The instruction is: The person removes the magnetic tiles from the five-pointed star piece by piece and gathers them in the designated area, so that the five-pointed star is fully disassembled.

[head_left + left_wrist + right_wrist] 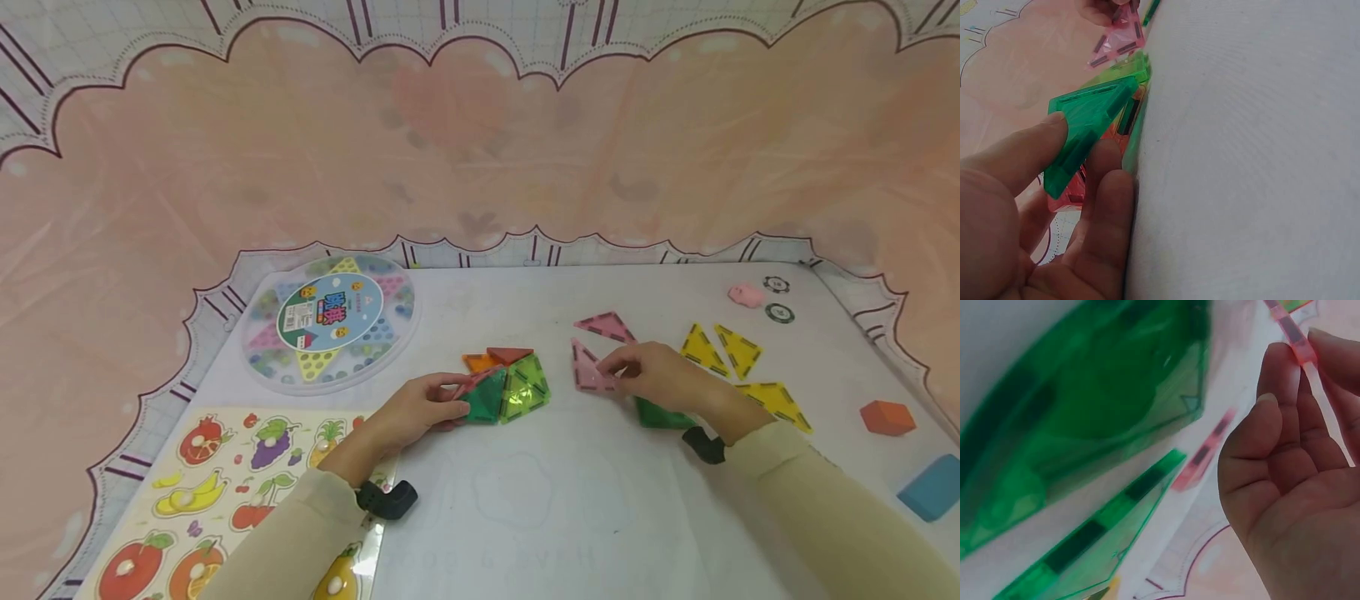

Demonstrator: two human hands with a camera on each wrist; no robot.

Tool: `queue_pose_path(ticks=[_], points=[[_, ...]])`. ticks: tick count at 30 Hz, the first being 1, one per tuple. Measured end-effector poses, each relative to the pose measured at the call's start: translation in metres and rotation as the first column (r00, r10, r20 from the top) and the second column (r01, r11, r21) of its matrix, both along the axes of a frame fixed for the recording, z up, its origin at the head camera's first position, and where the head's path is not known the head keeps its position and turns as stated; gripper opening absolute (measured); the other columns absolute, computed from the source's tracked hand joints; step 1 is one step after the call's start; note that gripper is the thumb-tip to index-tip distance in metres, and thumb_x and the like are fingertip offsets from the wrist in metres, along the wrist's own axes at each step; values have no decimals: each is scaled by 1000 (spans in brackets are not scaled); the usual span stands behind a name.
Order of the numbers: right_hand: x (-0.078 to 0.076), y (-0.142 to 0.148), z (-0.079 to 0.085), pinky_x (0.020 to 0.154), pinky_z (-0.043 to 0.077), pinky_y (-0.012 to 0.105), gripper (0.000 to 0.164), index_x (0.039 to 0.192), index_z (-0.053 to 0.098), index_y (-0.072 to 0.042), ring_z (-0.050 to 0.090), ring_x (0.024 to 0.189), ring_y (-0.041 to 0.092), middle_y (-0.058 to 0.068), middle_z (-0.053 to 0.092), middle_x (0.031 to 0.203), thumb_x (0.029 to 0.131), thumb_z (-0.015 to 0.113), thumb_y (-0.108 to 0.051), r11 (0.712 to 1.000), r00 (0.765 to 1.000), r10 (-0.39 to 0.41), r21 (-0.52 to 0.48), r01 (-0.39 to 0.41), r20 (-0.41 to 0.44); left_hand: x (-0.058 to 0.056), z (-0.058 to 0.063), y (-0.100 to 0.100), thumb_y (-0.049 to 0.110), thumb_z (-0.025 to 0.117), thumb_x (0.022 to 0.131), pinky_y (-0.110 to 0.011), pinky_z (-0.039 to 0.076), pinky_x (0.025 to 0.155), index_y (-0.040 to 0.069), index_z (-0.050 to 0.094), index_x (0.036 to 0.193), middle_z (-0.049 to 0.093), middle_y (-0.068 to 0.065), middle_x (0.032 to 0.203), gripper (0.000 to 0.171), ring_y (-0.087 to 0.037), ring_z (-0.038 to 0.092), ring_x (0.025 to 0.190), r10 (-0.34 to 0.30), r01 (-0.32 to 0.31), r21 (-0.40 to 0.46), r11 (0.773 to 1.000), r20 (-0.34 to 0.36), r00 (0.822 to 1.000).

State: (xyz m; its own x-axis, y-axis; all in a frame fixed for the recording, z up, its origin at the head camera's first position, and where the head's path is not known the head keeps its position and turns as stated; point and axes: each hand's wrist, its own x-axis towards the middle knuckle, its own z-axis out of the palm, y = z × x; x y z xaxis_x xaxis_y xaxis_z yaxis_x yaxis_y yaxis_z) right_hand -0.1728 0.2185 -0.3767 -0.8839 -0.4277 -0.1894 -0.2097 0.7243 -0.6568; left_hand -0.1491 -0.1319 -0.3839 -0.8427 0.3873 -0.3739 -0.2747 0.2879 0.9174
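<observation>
My left hand (pixel 420 408) pinches a green triangular magnetic tile (pixel 489 398) between thumb and fingers. This tile belongs to a small raised cluster with a yellow-green tile (pixel 525 387), an orange tile (pixel 476 363) and a red tile (pixel 512 356); in the left wrist view, a red-pink piece (pixel 1069 199) shows behind the fingers. To the right, my right hand (pixel 660 379) pinches a pink triangular tile (pixel 588 368) by its edge. Another pink tile (pixel 604 326) lies just beyond it. Green tiles (pixel 662 415) lie under the right wrist, partly hidden.
Several yellow tiles (pixel 776 402) lie right of the right hand. Farther right are a pink toy (pixel 746 294), two chips (pixel 780 313), an orange block (pixel 888 417) and a blue block (pixel 932 487). A round checkers board (pixel 401 333) and a fruit puzzle board (pixel 217 454) occupy the left.
</observation>
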Motion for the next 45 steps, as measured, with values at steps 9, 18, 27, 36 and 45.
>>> queue_pose_path(ticks=[9, 18, 27, 36, 45], points=[[-20, 8, -5, 84, 42, 38, 30, 115, 58, -23, 47, 98, 22, 3, 54, 113, 86, 60, -22, 995, 994, -94, 36, 92, 55, -9, -23, -5, 21, 68, 79, -32, 48, 76, 15, 52, 125, 52, -13, 106, 49, -21, 59, 85, 8, -8, 26, 1000, 10, 1000], [-33, 13, -9, 84, 41, 39, 51, 133, 42, -23, 45, 100, 23, 6, 49, 119, 85, 59, -33, 992, 991, -106, 76, 101, 77, -10, -26, -4, 25, 71, 76, -31, 49, 75, 17, 53, 124, 53, -13, 105, 52, -21, 60, 84, 14, -14, 19, 1000, -5, 1000], [-35, 13, -4, 64, 42, 31, 53, 132, 44, -23, 45, 88, 24, 8, 50, 107, 83, 62, -30, 985, 993, -115, 131, 110, 33, -10, -25, -4, 25, 70, 76, -31, 49, 75, 17, 52, 124, 54, -12, 107, 52, -21, 60, 84, 11, -11, 9, 1000, 5, 1000], [-35, 13, -3, 72, 44, 34, 43, 127, 49, -21, 45, 93, 24, 8, 52, 107, 86, 60, -27, 986, 993, -117, 120, 116, -3, -10, -25, -4, 26, 71, 76, -31, 49, 74, 17, 53, 123, 54, -12, 103, 52, -20, 60, 84, 14, -14, 13, 1000, 4, 1000], [-39, 13, -7, 76, 44, 34, 44, 128, 50, -21, 47, 93, 23, 6, 56, 109, 86, 60, -29, 988, 995, -99, 118, 98, -1, -10, -25, -4, 27, 72, 75, -31, 49, 74, 18, 53, 123, 55, -11, 103, 52, -20, 59, 84, 20, -20, -4, 1000, -6, 1000]])
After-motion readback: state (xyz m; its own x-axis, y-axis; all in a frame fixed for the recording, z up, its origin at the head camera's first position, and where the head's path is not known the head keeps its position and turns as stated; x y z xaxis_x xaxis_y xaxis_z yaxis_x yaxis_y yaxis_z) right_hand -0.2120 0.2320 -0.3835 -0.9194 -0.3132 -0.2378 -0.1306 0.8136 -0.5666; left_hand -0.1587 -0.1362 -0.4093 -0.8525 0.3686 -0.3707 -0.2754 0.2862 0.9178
